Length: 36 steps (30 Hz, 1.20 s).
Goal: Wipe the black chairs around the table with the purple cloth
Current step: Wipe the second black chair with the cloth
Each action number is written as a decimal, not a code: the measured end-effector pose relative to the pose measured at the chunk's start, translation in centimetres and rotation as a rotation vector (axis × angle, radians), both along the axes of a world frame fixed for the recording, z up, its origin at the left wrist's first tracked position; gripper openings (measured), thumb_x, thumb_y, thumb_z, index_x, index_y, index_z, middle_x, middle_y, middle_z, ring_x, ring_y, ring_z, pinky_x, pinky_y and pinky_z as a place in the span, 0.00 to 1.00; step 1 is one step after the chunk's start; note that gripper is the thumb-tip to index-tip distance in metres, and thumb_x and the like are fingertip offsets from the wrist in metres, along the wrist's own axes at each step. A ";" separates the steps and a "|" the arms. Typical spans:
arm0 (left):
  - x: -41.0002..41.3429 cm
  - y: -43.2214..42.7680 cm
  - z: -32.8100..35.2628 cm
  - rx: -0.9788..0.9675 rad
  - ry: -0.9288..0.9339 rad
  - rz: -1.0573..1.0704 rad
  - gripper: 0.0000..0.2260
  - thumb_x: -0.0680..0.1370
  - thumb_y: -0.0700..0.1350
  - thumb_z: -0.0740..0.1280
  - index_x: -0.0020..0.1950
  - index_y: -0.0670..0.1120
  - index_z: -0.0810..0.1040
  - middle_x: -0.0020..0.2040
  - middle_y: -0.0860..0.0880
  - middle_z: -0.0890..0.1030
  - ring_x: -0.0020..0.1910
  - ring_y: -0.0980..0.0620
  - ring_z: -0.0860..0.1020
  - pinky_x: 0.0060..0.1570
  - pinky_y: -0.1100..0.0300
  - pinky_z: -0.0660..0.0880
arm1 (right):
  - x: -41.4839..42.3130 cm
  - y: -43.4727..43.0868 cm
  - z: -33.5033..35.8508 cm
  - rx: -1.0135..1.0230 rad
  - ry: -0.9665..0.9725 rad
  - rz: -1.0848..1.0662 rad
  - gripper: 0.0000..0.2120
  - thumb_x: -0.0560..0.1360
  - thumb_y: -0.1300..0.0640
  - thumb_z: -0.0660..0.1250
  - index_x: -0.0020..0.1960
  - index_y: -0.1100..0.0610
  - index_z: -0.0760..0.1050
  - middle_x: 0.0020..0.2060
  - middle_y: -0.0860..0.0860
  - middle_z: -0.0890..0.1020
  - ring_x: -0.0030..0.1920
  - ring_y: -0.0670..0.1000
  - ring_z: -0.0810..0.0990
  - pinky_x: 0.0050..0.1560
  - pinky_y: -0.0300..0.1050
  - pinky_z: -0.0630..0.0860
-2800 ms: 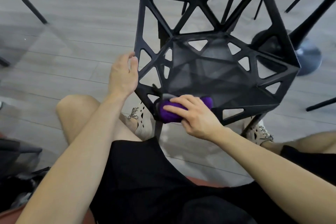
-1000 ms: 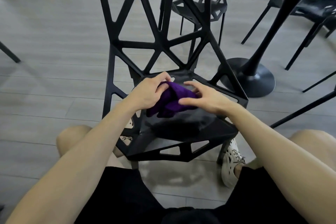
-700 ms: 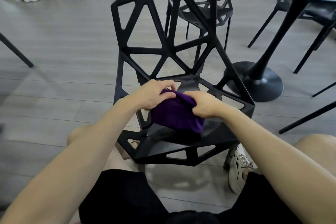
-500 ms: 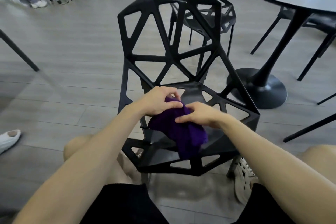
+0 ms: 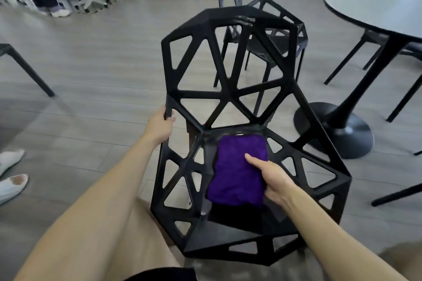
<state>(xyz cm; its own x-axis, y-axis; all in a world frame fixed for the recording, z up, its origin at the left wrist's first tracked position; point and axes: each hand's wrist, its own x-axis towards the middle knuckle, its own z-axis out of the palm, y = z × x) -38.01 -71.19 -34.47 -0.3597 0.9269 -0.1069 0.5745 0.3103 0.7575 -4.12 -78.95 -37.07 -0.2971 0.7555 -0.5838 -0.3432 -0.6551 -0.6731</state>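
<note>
A black chair [image 5: 217, 18] with a frame of triangular openings stands right in front of me, its back away from me. The purple cloth [image 5: 237, 171] is folded into a flat pad over the chair's seat. My right hand [image 5: 272, 177] holds the cloth at its right edge, thumb on top. My left hand [image 5: 159, 125] grips the chair's left rim where the back meets the seat. My bare knees are at the bottom on both sides of the chair.
A second black chair [image 5: 274, 48] stands just behind the first. A round grey table [image 5: 376, 7] on a black pedestal base [image 5: 338, 132] is at the right, with more dark chair legs around it. White shoes [image 5: 11, 166] lie at the left edge.
Both hands were bunching the cloth over the seat. Now the cloth is a flat pad in my right hand alone, and my left hand has moved out to grip the chair's left rim.
</note>
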 end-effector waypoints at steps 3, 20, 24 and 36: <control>0.9 -0.1 -1.0 0.052 -0.044 0.060 0.19 0.85 0.36 0.61 0.75 0.50 0.75 0.65 0.54 0.81 0.43 0.72 0.82 0.42 0.73 0.75 | -0.4 1.0 0.0 -0.005 -0.007 -0.102 0.16 0.84 0.55 0.70 0.67 0.62 0.82 0.59 0.60 0.88 0.59 0.59 0.88 0.62 0.57 0.82; 7.0 4.2 4.1 0.154 0.054 -0.149 0.33 0.82 0.59 0.69 0.82 0.47 0.63 0.75 0.47 0.75 0.68 0.48 0.79 0.68 0.42 0.78 | -4.1 11.3 8.1 0.379 -0.310 -0.368 0.23 0.86 0.39 0.62 0.76 0.49 0.74 0.65 0.45 0.84 0.65 0.51 0.82 0.74 0.56 0.75; 7.8 9.7 10.5 0.394 0.124 -0.143 0.31 0.84 0.51 0.68 0.84 0.47 0.59 0.79 0.47 0.71 0.73 0.48 0.75 0.72 0.44 0.74 | -4.9 14.4 12.6 0.609 -0.416 -0.437 0.21 0.86 0.39 0.60 0.75 0.45 0.73 0.65 0.40 0.81 0.69 0.47 0.78 0.78 0.56 0.69; 8.7 12.8 9.1 0.324 0.019 -0.058 0.16 0.84 0.46 0.69 0.36 0.53 0.75 0.33 0.54 0.79 0.34 0.55 0.77 0.38 0.55 0.70 | -12.0 23.8 15.0 1.368 -1.195 -0.185 0.30 0.86 0.47 0.54 0.86 0.54 0.58 0.88 0.52 0.49 0.87 0.53 0.41 0.86 0.61 0.42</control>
<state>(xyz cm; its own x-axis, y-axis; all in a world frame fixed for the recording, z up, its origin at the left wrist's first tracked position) -29.27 -58.38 -25.37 -0.3048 0.9306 0.2029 0.5992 0.0218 0.8003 -16.08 -55.13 -22.10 -0.0987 0.8014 0.5900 0.6735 0.4902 -0.5533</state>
